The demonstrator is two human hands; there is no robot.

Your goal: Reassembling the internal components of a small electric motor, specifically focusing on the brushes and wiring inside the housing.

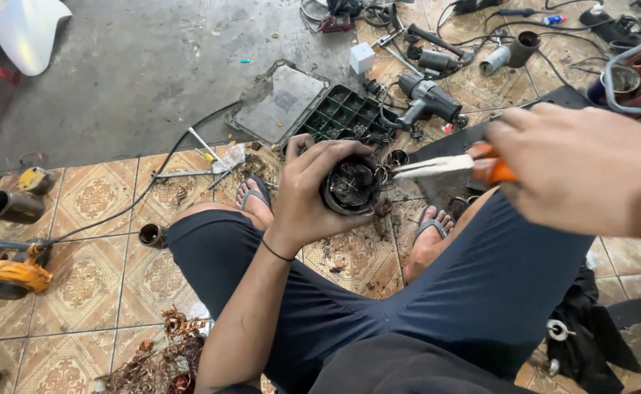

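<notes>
My left hand (309,191) grips a black round motor housing (351,187), its open end facing up with tangled dark windings inside. My right hand (580,169) holds long-nose pliers (448,166) with orange handles. The plier tips reach the housing's right rim. I sit with both knees apart over the patterned tile floor (90,281), feet in sandals below the housing.
A black compartment tray (344,111) with its open lid lies ahead. A grey power drill (426,98) and other tool parts lie at the top right. A yellow power tool (6,268) sits at the left, scrap copper wire (166,357) by my left knee.
</notes>
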